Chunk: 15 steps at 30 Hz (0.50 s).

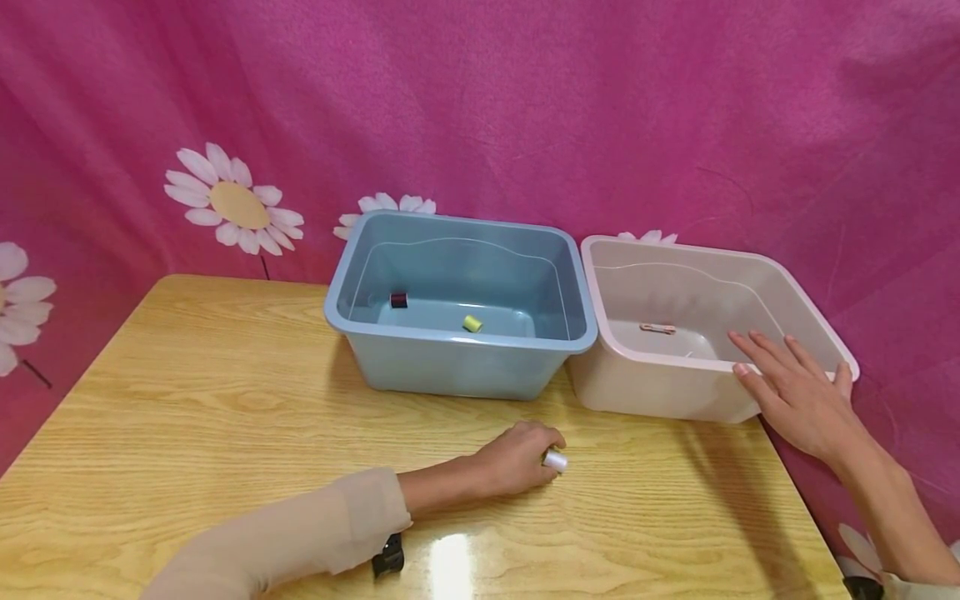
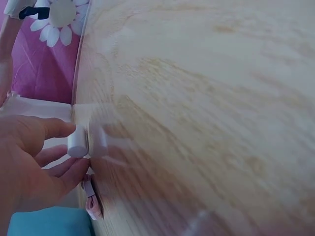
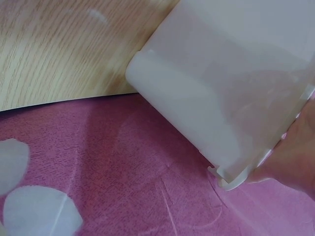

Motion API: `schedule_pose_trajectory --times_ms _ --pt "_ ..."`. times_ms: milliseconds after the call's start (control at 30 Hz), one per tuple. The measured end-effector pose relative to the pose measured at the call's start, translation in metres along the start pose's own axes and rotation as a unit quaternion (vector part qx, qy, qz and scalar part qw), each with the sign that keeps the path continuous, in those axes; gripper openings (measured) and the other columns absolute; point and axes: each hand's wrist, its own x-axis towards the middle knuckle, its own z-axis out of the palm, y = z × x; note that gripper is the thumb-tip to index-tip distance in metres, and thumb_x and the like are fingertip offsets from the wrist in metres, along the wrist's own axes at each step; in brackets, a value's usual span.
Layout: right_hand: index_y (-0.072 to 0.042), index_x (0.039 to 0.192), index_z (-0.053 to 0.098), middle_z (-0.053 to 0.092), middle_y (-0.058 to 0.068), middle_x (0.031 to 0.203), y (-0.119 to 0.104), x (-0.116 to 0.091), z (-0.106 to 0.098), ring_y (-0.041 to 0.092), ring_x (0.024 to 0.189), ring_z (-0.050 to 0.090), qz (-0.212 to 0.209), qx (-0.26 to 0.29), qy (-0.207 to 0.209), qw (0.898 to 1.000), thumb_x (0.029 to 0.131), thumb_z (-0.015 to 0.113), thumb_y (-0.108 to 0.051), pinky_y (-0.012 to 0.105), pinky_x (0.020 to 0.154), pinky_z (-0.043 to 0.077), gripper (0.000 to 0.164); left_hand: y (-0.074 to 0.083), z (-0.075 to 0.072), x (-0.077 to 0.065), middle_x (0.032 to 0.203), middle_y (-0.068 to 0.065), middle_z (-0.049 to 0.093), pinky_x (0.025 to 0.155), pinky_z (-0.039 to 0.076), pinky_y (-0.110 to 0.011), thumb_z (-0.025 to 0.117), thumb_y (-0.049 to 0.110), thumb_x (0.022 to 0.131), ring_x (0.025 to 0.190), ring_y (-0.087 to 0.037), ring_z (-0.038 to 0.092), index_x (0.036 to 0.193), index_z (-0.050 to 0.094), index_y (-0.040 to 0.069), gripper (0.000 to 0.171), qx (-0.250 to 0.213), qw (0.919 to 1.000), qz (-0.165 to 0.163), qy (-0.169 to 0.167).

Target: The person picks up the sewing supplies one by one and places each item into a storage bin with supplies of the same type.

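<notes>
A white thread spool [image 1: 556,461] is on the wooden table in front of the bins. The left hand [image 1: 513,460] is around it; the left wrist view has the spool [image 2: 78,141] between thumb and fingertips. Close under those fingers lies a folded pinkish strip [image 2: 92,199] with a pale band, hidden from the head view. The right hand [image 1: 806,400] rests on the front rim of the pale pink bin [image 1: 667,387], its fingers spread and fairly straight. That bin holds a small banded skein [image 1: 657,328]. Inside the blue bin [image 1: 457,362] are a dark red spool [image 1: 398,300] and a yellow spool [image 1: 472,323].
The two bins stand side by side along the back of the table [image 1: 187,417]. A pink curtain [image 1: 480,100] with white daisies hangs behind. The pale bin's right side reaches past the table's right edge.
</notes>
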Motion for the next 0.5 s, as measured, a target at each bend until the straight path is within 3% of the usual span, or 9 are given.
schedule_pose_trajectory --times_ms 200,500 --pt "-0.022 0.158 0.031 0.029 0.022 0.158 -0.0001 0.0007 -0.0004 0.054 0.144 0.011 -0.001 -0.001 0.001 1.0 0.108 0.041 -0.034 0.082 0.094 -0.014 0.053 0.0001 0.0032 0.001 0.091 0.001 0.064 0.067 0.042 -0.014 0.071 0.0 0.088 0.08 -0.006 0.053 0.097 0.071 0.007 0.012 0.028 0.9994 0.019 -0.004" --pt "-0.024 0.159 0.03 0.03 0.022 0.157 0.0003 0.0009 0.0001 0.053 0.144 0.011 -0.003 -0.001 0.0 1.0 0.108 0.041 -0.033 0.082 0.094 -0.014 0.053 -0.001 0.0051 -0.0011 0.083 0.003 0.063 0.063 0.04 -0.011 0.067 -0.002 0.091 0.075 -0.003 0.052 0.085 0.071 0.01 0.014 0.056 0.9971 0.05 0.008"
